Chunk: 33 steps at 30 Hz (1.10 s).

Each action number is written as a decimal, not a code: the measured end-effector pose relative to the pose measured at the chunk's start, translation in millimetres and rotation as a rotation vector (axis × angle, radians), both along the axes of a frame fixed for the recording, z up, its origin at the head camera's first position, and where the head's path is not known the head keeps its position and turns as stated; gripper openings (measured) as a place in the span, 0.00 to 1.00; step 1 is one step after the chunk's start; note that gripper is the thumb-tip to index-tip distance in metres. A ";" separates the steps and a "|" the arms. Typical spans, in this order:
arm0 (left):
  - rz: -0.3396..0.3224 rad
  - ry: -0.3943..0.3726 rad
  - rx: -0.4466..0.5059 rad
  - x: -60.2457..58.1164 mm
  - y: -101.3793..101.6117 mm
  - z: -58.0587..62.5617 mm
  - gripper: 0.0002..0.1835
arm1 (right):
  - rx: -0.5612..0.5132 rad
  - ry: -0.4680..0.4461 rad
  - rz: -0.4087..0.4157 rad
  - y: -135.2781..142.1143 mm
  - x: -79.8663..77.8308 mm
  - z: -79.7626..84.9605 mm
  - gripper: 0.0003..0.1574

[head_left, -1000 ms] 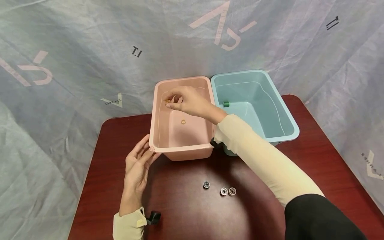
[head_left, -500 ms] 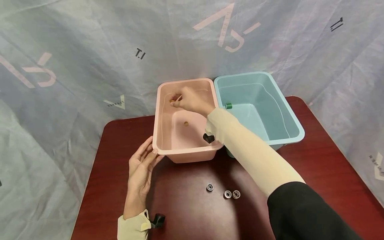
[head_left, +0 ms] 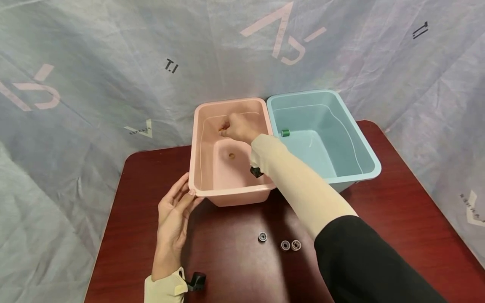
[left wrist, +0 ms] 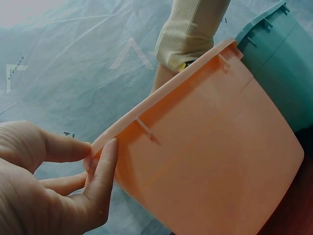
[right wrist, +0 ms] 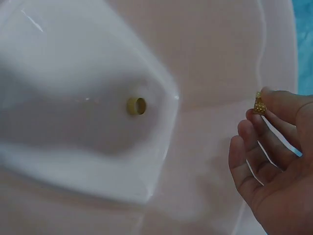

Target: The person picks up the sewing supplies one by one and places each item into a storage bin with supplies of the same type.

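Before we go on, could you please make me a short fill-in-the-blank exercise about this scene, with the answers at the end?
1. The right hand's grip pinches a small gold piece inside the bin coloured ____.
2. The left hand's grip holds that bin by its ____.
3. The blue bin contains a small cylinder coloured ____.
4. The small round metal pieces lying on the table number ____.
Missing words: pink; rim; green; three.

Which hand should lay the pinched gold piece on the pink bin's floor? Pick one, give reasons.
The right hand, most likely: it already pinches the gold piece within the outline of the pink bin. The left hand grips that bin's near left corner.
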<state>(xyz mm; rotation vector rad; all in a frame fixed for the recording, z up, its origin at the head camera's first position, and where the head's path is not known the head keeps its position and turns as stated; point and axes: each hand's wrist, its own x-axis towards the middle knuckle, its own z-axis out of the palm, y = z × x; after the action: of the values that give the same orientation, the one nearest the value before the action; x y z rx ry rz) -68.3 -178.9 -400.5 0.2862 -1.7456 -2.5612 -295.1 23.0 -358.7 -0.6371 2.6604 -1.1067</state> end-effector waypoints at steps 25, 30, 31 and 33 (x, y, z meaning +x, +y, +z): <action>-0.007 0.000 0.003 3.4 3.2 -1.2 0.30 | 0.529 -0.090 -0.219 -10.0 -3.9 -59.9 0.16; -0.016 -0.008 -0.006 2.4 3.0 -1.5 0.30 | 0.547 -0.125 -0.211 -12.1 -5.1 -72.6 0.17; -0.018 -0.007 -0.007 2.5 2.9 -1.4 0.30 | 0.551 -0.124 -0.207 -12.0 -6.4 -75.1 0.18; -0.018 -0.008 -0.010 2.9 2.7 -1.4 0.30 | 0.565 -0.120 -0.197 -11.4 -9.1 -79.5 0.21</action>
<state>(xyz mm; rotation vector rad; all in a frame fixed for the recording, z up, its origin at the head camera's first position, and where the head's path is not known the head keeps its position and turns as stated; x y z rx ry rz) -65.4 -176.1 -401.9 0.2813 -1.7712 -2.5667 -304.2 11.7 -438.2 -0.1970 2.7748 -0.3651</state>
